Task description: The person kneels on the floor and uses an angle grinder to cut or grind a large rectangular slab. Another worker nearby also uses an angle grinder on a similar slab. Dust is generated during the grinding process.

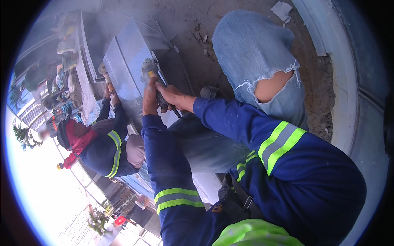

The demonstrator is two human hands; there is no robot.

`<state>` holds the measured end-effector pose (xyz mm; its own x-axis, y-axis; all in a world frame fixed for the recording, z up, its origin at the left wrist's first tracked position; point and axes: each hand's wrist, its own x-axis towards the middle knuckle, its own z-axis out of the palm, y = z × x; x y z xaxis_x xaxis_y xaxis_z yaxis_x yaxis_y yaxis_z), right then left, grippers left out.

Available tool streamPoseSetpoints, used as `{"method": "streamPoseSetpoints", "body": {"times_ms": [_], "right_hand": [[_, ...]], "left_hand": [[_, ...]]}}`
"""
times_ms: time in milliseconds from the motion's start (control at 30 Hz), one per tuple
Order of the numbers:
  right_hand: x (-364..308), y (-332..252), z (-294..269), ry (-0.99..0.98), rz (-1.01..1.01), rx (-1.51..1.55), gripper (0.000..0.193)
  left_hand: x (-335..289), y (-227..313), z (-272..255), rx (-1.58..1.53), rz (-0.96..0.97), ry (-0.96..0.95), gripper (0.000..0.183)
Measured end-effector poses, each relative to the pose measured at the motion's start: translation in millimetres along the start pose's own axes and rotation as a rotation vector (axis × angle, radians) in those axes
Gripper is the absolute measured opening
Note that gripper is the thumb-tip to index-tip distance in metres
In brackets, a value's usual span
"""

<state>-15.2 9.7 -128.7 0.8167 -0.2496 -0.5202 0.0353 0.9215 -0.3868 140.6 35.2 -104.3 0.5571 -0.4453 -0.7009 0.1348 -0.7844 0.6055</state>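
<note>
Both of my hands are closed around an angle grinder (150, 69) with a dusty grey head. My left hand (150, 97) grips it near the head. My right hand (174, 96) wraps the dark body farther back, where a cord or handle end shows below. The grinder's head rests at or just above the right edge of a grey-blue slab (123, 61); dust hides whether the disc touches it. A straight raised strip or edge runs along the slab's left part.
At the left a co-worker (102, 143) in a dark reflective-striped top holds another round-disc tool (102, 68) by the slab's far edge. My torn-jeans knee (254, 53) is up at the right. Broken pieces (281, 10) lie on the dirt beside a pale curb (344, 82). Dust hangs in the air.
</note>
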Motion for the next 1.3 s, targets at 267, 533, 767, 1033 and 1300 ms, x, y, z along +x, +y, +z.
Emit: {"method": "streamPoseSetpoints", "body": {"times_ms": [267,533,767,1033,1300], "right_hand": [[12.6,-8.0,-5.8,0.008,-0.002,0.013,0.078],[13.4,-3.9,-4.5,-0.014,-0.010,0.001,0.075],[5.0,1.2,-1.5,-0.002,0.001,-0.014,0.075],[0.7,3.0,2.2,-0.010,-0.015,-0.008,0.077],[-4.7,1.5,0.2,-0.013,0.002,-0.054,0.077]], "left_hand": [[19.9,0.3,0.9,-0.011,-0.021,0.022,0.067],[12.1,1.2,0.1,0.045,0.026,0.005,0.067],[8.8,-4.4,-3.0,0.031,0.024,0.007,0.065],[2.8,-6.0,-6.6,0.058,0.048,-0.009,0.069],[2.5,-6.3,-7.8,0.081,-0.017,0.000,0.076]]}}
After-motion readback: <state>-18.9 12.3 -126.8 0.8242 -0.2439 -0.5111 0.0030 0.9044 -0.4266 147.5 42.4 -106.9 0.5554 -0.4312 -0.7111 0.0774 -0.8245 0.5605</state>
